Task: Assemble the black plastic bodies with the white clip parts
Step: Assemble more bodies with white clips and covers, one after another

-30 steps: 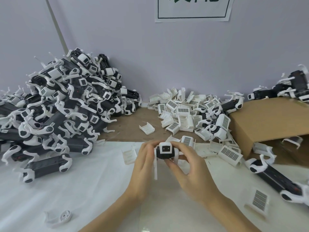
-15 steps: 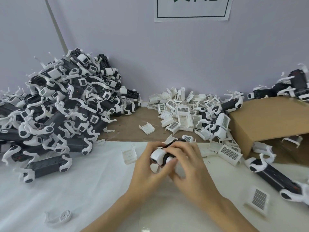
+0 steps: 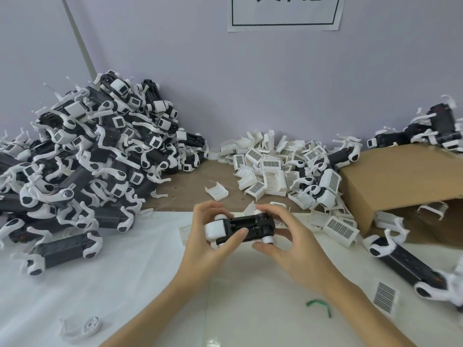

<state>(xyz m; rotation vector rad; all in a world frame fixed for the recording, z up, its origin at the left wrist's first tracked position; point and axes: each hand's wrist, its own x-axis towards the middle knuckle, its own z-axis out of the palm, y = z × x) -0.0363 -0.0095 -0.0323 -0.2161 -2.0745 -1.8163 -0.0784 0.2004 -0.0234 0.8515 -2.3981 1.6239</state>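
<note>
**Body held open-side up, clip part not yet in hand**

White sheeting covers the near tabletop point(image 3: 75, 284), with a pale wall behind. Above that sheet, between the two hands, a black plastic body point(image 3: 246, 227) lies crosswise with its open cavity facing up. A white cap sits on its end at the left fingers, and small white wheels show at its corners.

The left hand point(image 3: 208, 242) grips the capped end, fingers curled behind it and thumb pressed along the near edge. The right hand point(image 3: 288, 242) pinches the opposite end, fingers arched over the top and thumb underneath.

Judged step: orienting the body for fitting; no loose clip is in either hand. The next move probably calls for freeing the right hand and picking a part from the loose white clip parts point(image 3: 270, 166) beyond the right fingers, then aligning it squarely before pressing.

Beyond the left fingers rises a heap of finished units point(image 3: 87, 159). Right of the right fingers stands a cardboard box point(image 3: 400, 179).
</note>
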